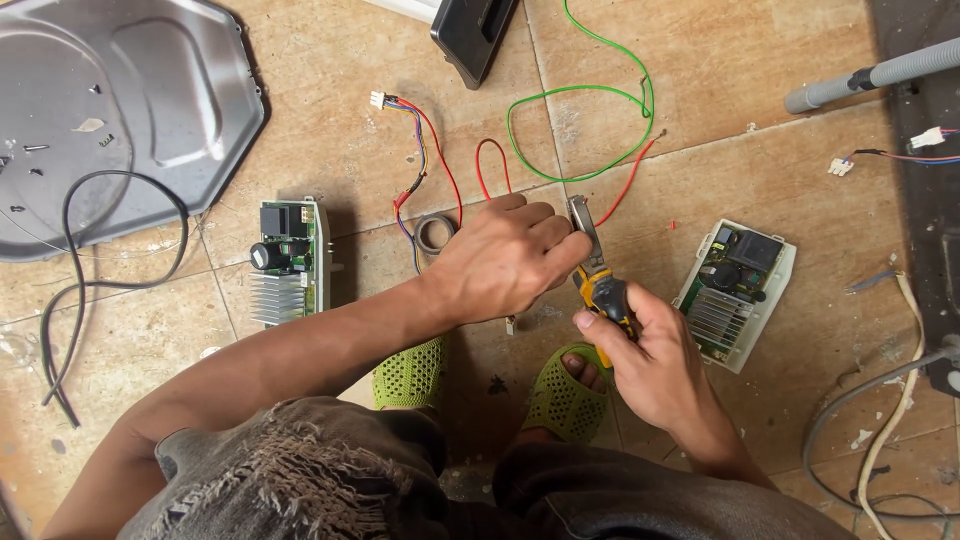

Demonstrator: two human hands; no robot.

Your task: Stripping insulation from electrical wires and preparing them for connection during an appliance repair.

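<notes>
— Head view: what's in the right hand (655,355)?

— Pliers (597,268), gripped round the yellow-and-black handles. Their long axis runs away from the body, a little to the left, steel nose farthest out.

— And the left hand (505,258)?

— Curled into a loose fist, fingers closed right at the pliers' nose. It seems to pinch something there, probably the end of the red wire (628,180), but the knuckles hide the contact, so I can't tell for sure.

— Where does that wire lie from the hands?

— Beyond them, up and to the right of the nose, slanting away across the floor tiles (780,150). It meets a green wire (590,110) that loops farther out. The left hand is the nearer one to the nose end; the right sits behind, closer to the body.

— Anything flanking the hands?

— A circuit board (288,262) with a finned heat sink well to the left, a second board (737,290) in a white tray just right of the right hand. A tape roll (435,233) lies by the left wrist, beside a bundle of red and blue leads (415,150). Green sandals (565,395) show below the hands.
</notes>
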